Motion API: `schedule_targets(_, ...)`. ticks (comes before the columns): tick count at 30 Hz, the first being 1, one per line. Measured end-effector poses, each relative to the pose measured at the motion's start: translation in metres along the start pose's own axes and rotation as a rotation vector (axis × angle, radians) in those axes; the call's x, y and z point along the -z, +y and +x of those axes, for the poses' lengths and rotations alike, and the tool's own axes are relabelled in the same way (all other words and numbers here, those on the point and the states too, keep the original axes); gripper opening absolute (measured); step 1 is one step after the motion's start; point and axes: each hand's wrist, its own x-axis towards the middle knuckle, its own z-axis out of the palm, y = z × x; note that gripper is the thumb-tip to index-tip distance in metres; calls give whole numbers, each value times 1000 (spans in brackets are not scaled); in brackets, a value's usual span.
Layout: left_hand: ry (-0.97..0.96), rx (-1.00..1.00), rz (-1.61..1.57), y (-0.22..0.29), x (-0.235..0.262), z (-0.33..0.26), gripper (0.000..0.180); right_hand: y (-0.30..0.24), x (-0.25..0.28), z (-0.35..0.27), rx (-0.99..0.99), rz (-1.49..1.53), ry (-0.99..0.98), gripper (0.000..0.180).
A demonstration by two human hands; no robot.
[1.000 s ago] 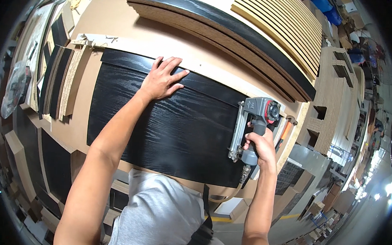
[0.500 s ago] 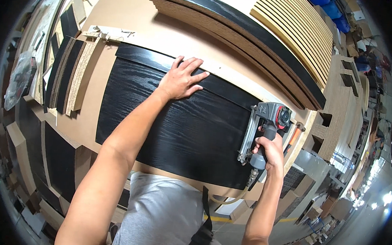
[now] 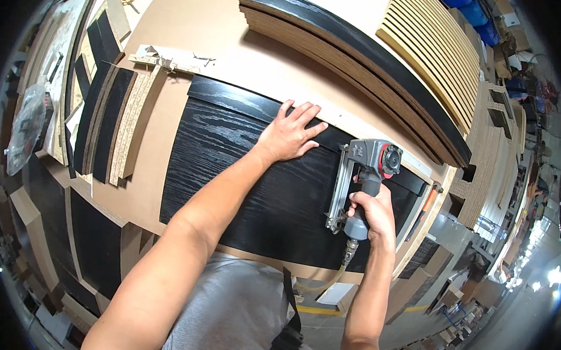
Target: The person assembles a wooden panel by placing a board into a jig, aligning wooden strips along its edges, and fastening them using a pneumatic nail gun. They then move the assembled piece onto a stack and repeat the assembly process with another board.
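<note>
A black wood-grain panel [image 3: 219, 147] lies flat before me, with a narrow black strip [image 3: 230, 98] along its far edge. My left hand [image 3: 292, 132] rests on the strip near its middle, fingers spread and holding nothing. An air nail gun [image 3: 370, 155], grey with a red ring, is gripped in my right hand [image 3: 376, 212]. It stands over the right part of the panel, its nose at the strip; contact there cannot be made out. A yellowish air hose [image 3: 332, 282] runs from its handle. The strip's right end shows beyond the gun.
Long dark-faced boards [image 3: 354, 56] are stacked beyond the panel, beside yellowish slats [image 3: 433, 53]. Shorter board pieces [image 3: 117, 124] stand at the left. A hammer [image 3: 433, 194] lies by the right edge. A pale batten [image 3: 348, 123] runs along the strip's far side.
The nail gun in my right hand has moved left along the strip, uncovering its right end. My left hand stays spread on the strip. The whole view has shifted somewhat.
</note>
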Motion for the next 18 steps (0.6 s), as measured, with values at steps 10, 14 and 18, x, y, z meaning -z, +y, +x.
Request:
schedule_targets(10, -36, 17, -189, -6, 9, -4, 52, -1, -20, -3, -33, -96, 94, 31)
schedule_targets(14, 59, 82, -311, -30, 39, -26, 52, 2, -31, -9, -7, -71, 131, 27)
schedule_targets(18, 377, 665, 22, -114, 68, -98, 57, -3, -62, -14, 39, -26, 67, 25)
